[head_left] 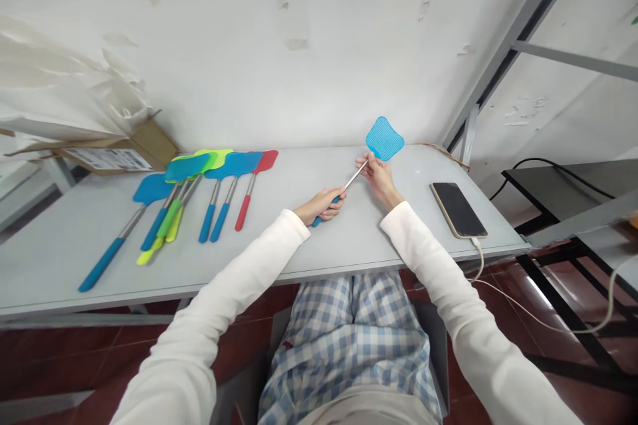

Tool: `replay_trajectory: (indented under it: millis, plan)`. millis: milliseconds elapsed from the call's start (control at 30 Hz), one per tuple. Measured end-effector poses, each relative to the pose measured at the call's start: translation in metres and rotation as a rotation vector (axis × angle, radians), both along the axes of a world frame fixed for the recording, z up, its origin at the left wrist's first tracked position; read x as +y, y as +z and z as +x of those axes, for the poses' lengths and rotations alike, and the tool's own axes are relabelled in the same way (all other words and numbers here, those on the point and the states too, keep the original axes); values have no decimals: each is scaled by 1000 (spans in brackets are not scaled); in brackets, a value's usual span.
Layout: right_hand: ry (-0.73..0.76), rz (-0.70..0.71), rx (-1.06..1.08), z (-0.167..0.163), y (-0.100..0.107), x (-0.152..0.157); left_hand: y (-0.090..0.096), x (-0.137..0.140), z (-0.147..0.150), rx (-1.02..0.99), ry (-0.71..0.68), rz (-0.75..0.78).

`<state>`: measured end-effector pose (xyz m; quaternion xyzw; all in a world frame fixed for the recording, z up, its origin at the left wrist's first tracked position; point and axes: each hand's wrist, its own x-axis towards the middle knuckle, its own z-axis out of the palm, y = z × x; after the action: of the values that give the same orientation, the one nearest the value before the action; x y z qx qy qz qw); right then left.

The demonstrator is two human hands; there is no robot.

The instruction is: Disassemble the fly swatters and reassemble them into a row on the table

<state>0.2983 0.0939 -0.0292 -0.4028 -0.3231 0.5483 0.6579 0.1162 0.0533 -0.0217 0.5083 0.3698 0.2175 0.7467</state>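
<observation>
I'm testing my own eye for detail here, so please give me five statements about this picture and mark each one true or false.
1. The left hand grips the blue swatter by its handle. True.
2. The right hand rests on the phone. False: it holds the blue swatter near its head.
3. The phone lies on the table with a cable plugged in. True.
4. The box stands to the right of the red swatter. False: it stands to the left.
5. The red swatter lies apart from both hands. True.
</observation>
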Motion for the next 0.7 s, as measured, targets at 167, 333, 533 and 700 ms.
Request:
replay_trajectory:
  millis: [167,333,533,700]
  plan:
    - [41,-35,1,-7,-10,11,-3,6,-1,-9,-1,-100]
    - [117,-50,0,-8,-9,22,-3,9,-2,-46,67,-58]
    - [160,-47,-25,-7,-9,24,-1,1,-1,1,81,57]
    - [56,-36,-53,-9,-8,23,-2,-7,12,106,164,144]
